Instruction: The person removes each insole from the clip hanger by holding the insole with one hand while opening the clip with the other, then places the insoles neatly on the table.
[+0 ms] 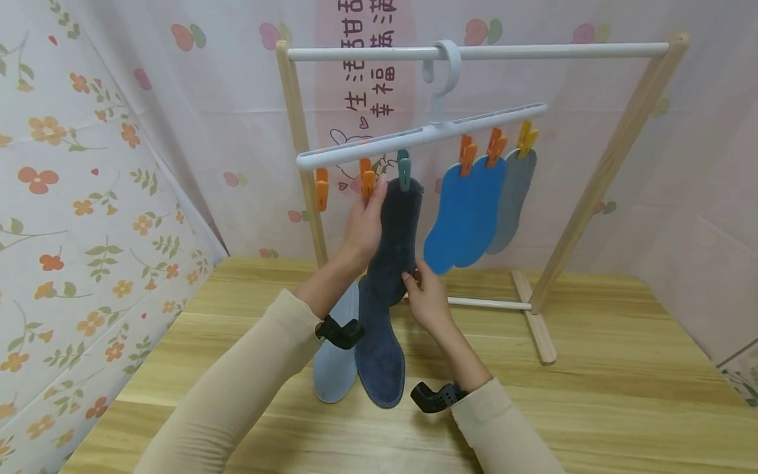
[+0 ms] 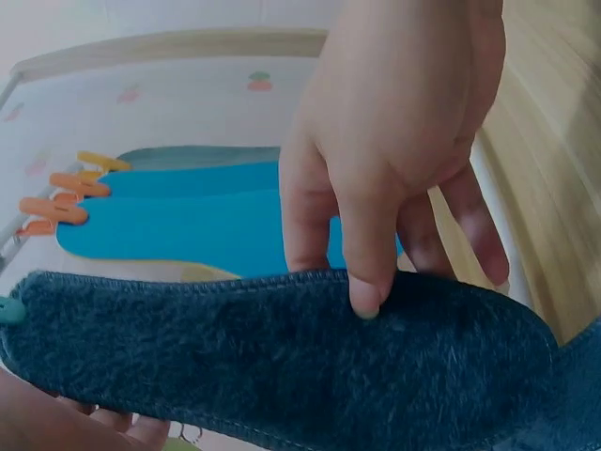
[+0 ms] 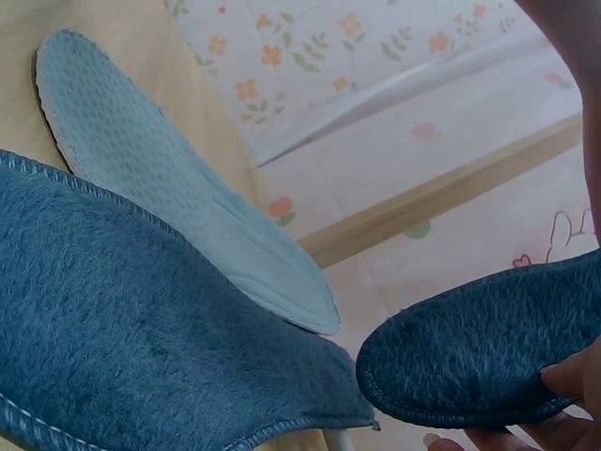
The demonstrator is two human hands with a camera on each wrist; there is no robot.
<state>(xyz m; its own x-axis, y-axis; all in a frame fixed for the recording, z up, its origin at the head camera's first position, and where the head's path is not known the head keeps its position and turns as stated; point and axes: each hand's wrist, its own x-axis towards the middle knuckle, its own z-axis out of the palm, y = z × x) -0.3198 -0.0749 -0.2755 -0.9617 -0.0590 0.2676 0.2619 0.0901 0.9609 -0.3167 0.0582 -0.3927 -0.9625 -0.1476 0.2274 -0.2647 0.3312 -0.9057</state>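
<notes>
A dark blue fuzzy insole (image 1: 398, 240) hangs with its top end in a teal clip (image 1: 404, 172) on the white hanger (image 1: 423, 135). Its left edge is gripped near the top by my left hand (image 1: 364, 227), whose fingers show partly behind it in the left wrist view. My right hand (image 1: 428, 296) pinches the lower right edge, thumb (image 2: 368, 293) on the fuzzy face. Below, a second dark insole (image 1: 381, 362) lies on the table, overlapped by the hanging one in the head view. Beside it lies a light grey-blue insole (image 1: 334, 372).
Two blue insoles (image 1: 447, 224) and a grey insole (image 1: 518, 197) hang from orange and yellow clips at the hanger's right. Orange clips (image 1: 322, 191) hang at its left end. A wooden rack (image 1: 616, 151) with a white bar carries the hanger, above the wooden table (image 1: 592, 408).
</notes>
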